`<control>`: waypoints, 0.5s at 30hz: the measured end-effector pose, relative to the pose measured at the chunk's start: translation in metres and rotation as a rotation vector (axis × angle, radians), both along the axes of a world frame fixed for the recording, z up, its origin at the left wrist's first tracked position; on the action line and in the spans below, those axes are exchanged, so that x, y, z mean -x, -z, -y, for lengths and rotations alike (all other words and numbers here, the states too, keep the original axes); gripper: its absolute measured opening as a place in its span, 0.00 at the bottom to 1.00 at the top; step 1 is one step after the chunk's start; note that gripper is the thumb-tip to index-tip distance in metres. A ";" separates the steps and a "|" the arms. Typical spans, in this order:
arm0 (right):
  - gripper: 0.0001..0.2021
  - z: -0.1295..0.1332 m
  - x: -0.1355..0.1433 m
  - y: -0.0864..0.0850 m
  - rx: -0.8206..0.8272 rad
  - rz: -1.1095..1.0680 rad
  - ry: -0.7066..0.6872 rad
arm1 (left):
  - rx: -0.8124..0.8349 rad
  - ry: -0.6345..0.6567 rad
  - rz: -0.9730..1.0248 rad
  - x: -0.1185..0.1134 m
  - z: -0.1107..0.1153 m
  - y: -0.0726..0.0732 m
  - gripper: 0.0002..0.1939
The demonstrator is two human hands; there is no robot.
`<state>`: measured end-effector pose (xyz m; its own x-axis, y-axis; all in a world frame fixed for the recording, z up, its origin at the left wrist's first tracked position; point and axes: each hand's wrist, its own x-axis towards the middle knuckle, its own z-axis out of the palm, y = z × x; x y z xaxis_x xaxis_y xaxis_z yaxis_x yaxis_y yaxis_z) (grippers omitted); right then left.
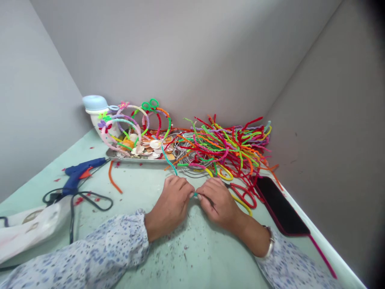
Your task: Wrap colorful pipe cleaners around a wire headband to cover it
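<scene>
My left hand (174,200) and my right hand (218,200) are close together above the middle of the table. Both have their fingers pinched on a teal pipe cleaner (170,161). One length of it rises from behind my left hand toward the tray, and a short bit shows between my fingertips. A yellow pipe cleaner (243,205) comes out beside my right hand; whether it joins the teal one is hidden. Red-handled scissors (246,196) lie just right of my right hand, partly covered by it.
Behind stands a metal tray (141,160) with shells (155,145) and pipe-cleaner headbands (120,122). Right of it is a pile of coloured pipe cleaners (228,140). A phone (281,206) lies at the right edge, a blue glue gun (78,174) with its cord at left, near a white-blue bottle (96,110).
</scene>
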<state>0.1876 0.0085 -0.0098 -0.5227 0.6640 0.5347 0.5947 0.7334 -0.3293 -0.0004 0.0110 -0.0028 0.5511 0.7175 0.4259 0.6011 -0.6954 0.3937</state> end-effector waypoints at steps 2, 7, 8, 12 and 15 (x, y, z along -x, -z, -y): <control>0.06 0.000 -0.001 -0.001 0.009 -0.004 -0.010 | -0.004 -0.009 0.001 0.000 0.001 0.001 0.09; 0.05 0.000 0.001 0.001 0.004 -0.013 0.006 | 0.005 -0.003 -0.009 -0.001 0.002 0.000 0.10; 0.05 0.000 0.001 0.002 0.003 -0.019 0.010 | 0.006 -0.001 -0.009 -0.001 0.002 0.000 0.10; 0.05 0.001 0.002 0.005 0.003 -0.042 0.005 | 0.007 0.003 -0.013 -0.001 0.001 -0.001 0.10; 0.05 0.000 0.002 0.005 0.000 -0.072 -0.009 | 0.004 0.007 -0.011 -0.002 0.002 -0.001 0.10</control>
